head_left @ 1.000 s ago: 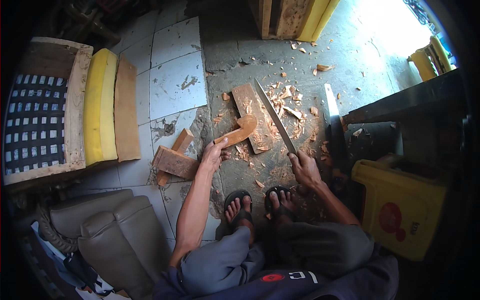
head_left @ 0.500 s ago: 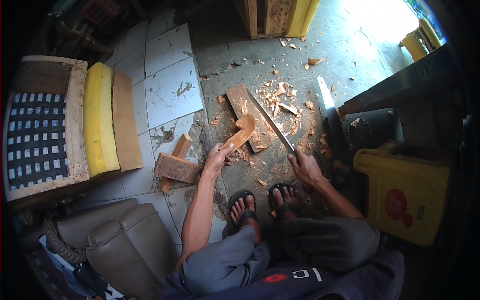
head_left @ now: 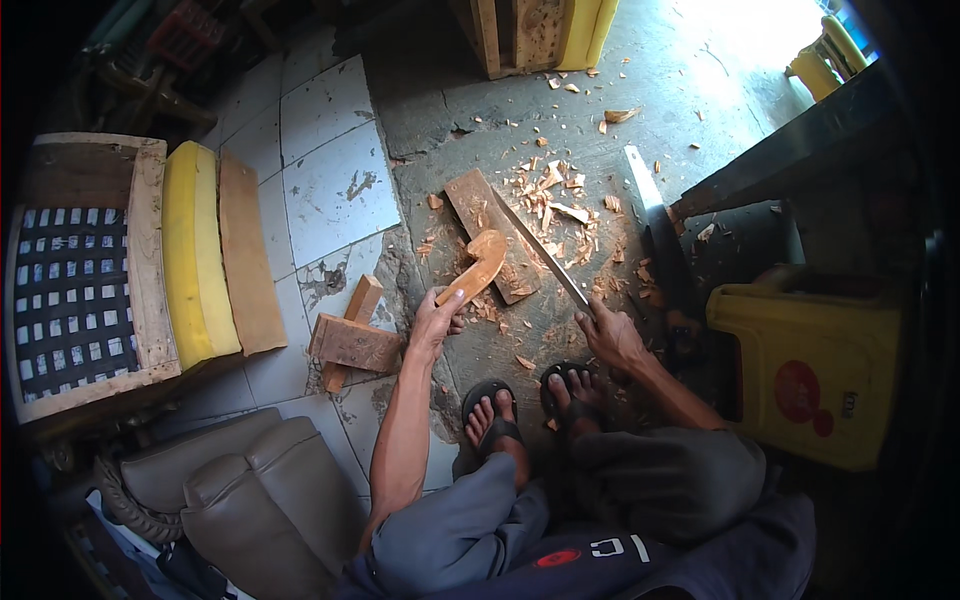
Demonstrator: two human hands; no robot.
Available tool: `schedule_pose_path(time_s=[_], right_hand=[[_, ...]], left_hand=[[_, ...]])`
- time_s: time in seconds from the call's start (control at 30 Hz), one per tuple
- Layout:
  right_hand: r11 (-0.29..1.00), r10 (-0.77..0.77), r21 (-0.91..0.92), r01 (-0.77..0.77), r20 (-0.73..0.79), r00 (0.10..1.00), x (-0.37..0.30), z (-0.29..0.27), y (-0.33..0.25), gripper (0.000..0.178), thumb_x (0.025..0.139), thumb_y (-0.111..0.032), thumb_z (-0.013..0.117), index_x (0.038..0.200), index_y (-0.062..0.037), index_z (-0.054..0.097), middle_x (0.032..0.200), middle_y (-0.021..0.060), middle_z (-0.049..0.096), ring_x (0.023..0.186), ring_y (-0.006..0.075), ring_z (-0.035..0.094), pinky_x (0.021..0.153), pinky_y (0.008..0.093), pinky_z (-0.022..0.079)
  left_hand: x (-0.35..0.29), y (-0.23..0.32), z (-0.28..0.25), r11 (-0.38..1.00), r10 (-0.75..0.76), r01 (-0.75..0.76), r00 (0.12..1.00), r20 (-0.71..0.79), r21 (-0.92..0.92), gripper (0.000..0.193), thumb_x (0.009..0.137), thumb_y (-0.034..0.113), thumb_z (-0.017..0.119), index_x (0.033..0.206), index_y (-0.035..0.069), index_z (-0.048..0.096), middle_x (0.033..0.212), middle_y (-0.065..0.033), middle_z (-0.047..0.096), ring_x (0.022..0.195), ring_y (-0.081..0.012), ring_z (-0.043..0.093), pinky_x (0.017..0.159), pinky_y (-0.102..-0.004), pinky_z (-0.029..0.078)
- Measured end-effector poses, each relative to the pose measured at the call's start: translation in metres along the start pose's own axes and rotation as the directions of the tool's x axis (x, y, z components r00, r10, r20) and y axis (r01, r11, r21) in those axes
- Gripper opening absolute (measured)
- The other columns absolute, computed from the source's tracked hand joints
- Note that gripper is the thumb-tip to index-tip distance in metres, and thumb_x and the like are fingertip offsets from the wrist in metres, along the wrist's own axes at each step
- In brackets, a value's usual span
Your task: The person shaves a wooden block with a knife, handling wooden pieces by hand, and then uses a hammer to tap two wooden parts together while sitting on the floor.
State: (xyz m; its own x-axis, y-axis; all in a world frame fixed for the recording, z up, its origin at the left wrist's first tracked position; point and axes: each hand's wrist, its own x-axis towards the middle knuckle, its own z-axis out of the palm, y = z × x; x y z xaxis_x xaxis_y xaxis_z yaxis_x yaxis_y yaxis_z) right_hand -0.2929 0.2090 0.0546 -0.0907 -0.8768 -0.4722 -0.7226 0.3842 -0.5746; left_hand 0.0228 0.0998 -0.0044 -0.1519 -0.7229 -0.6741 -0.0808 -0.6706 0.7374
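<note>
My left hand is closed round the lower end of a hook-shaped piece of carved wood. Its curved end points away from me, above a flat wooden board on the floor. In my right hand is the handle of a long-bladed knife. The blade slants up and left, its tip by the board's right edge. Whether blade and board touch, I cannot tell. The knife and the carved piece are apart. Wood chips lie scattered around the board.
A handsaw lies on the floor to the right, near a yellow plastic stool. Two crossed wood blocks rest left of my left hand. Farther left are a webbed wooden frame and yellow foam; brown cushions sit at lower left.
The carved piece has turned slightly in my left hand, its hooked end showing a different side. The whole view has shifted a little. Both hands keep their holds.
</note>
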Motion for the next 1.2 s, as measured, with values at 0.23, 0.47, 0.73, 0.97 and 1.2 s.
schedule_pose_path(time_s=[0.23,0.47,0.73,0.97,1.2], right_hand=[[0.999,0.029,-0.023,-0.03,-0.025,0.999,0.003,0.004,0.011,0.035,0.101,-0.036,0.055,0.117,-0.0051,0.054,0.08,0.0302,0.067,0.082,0.0531,0.065,0.076,0.061,0.049],[0.984,0.03,-0.162,-0.071,-0.244,0.969,0.03,0.004,0.054,0.044,0.096,-0.026,0.059,0.135,-0.0085,0.048,0.115,0.0286,0.065,0.107,0.046,0.063,0.087,0.0543,0.051],[0.626,-0.742,-0.383,0.679,-0.026,0.67,0.009,-0.02,-0.033,0.067,0.084,-0.005,0.063,0.148,-0.0086,0.043,0.143,0.0206,0.048,0.139,0.038,0.044,0.116,0.0498,0.037],[0.25,-0.924,-0.33,0.91,0.2,0.326,0.028,-0.002,-0.07,0.024,0.09,-0.023,0.057,0.107,-0.0059,0.056,0.095,0.0067,0.06,0.095,0.0234,0.062,0.089,0.0393,0.05],[0.155,-0.939,-0.256,0.954,0.262,0.223,0.016,0.018,-0.062,0.019,0.088,-0.024,0.058,0.098,-0.0079,0.055,0.088,0.006,0.058,0.085,0.0238,0.064,0.074,0.037,0.053]], left_hand=[[-0.006,-0.001,0.003,0.999,-0.043,0.043,0.996,0.073,-0.01,0.043,0.095,0.033,0.072,0.118,0.004,0.05,0.09,-0.0079,0.066,0.066,-0.0126,0.064,0.057,-0.0269,0.054],[-0.037,-0.01,0.035,0.982,-0.022,0.069,0.967,0.255,-0.178,0.048,0.093,0.024,0.077,0.123,0.002,0.047,0.099,-0.0108,0.066,0.076,-0.0193,0.071,0.063,-0.0288,0.058],[-0.072,-0.009,0.05,0.959,0.022,0.079,0.937,0.349,-0.272,0.048,0.095,0.017,0.073,0.132,0.004,0.044,0.11,-0.0116,0.065,0.085,-0.02,0.072,0.071,-0.0307,0.059],[-0.11,0.007,0.072,0.895,0.062,0.158,0.881,0.468,-0.417,0.051,0.091,0.006,0.072,0.136,0.004,0.048,0.121,-0.0078,0.062,0.111,-0.0169,0.062,0.098,-0.0328,0.049],[-0.121,-0.023,0.057,0.956,-0.023,0.16,0.878,0.477,-0.248,0.049,0.091,0.007,0.074,0.131,0.0,0.048,0.113,-0.0087,0.061,0.104,-0.018,0.063,0.087,-0.0336,0.055]])
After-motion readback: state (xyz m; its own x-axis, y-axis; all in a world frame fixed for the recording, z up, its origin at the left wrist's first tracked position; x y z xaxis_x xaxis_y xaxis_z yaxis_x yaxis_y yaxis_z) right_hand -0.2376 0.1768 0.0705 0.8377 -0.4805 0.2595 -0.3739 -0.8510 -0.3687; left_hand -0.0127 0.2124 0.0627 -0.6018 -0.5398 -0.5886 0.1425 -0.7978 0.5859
